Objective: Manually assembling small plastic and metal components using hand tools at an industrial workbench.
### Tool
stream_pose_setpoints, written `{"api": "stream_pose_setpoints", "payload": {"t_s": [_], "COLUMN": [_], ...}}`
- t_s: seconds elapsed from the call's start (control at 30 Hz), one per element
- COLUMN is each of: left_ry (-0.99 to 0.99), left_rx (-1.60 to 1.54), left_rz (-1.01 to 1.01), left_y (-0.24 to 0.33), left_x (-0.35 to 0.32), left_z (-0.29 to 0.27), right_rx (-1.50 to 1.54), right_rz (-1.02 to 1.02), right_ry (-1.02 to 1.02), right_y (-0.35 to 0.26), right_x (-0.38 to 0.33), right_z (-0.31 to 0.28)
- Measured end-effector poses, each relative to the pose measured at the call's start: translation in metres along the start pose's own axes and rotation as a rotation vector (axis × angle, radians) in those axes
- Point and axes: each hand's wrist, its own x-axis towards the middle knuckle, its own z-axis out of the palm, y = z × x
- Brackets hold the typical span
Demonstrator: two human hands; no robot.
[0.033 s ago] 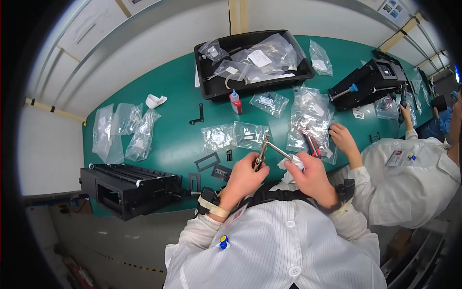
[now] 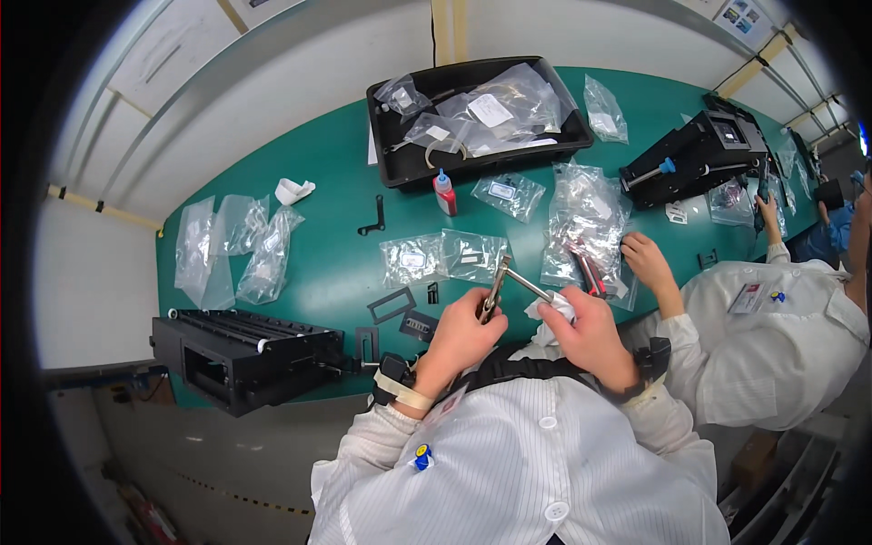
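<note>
My left hand (image 2: 463, 332) is closed round metal pliers (image 2: 493, 295), their jaws pointing away from me. A slim metal rod (image 2: 527, 284) runs from the jaws down toward my right hand (image 2: 589, 334). That hand is closed on the rod's near end with a crumpled white cloth (image 2: 562, 307) wrapped about it. The rod's tip meets the jaws; whether they clamp it I cannot tell. Just beyond my right hand lies a red and black hand tool (image 2: 590, 274). Flat black frame plates (image 2: 392, 306) and a slotted black plate (image 2: 418, 325) lie beside my left hand.
A black tray (image 2: 391, 173) of bagged parts stands at the back, a red bottle (image 2: 444, 193) before it. Clear bags (image 2: 586, 213) lie about. Black machine units stand at left (image 2: 236, 363) and right (image 2: 699, 154). A co-worker's hand (image 2: 647, 261) rests close by on the right.
</note>
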Motion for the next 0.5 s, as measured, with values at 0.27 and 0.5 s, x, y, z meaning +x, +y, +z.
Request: {"api": "stream_pose_setpoints", "payload": {"t_s": [0.27,0.5], "left_ry": [-0.001,0.065], "left_rx": [-0.125,-0.044], "left_rz": [0.095,0.099], "left_y": [-0.0114,-0.0026], "left_x": [0.0021,-0.0016], "left_z": [0.0043,0.0069], "right_rx": [0.045,0.057], "right_rz": [0.04,0.034], "right_ry": [-0.012,-0.008], "right_y": [0.0076,0.0066], "right_x": [-0.0027,-0.003], "right_z": [0.0011,-0.0007]}}
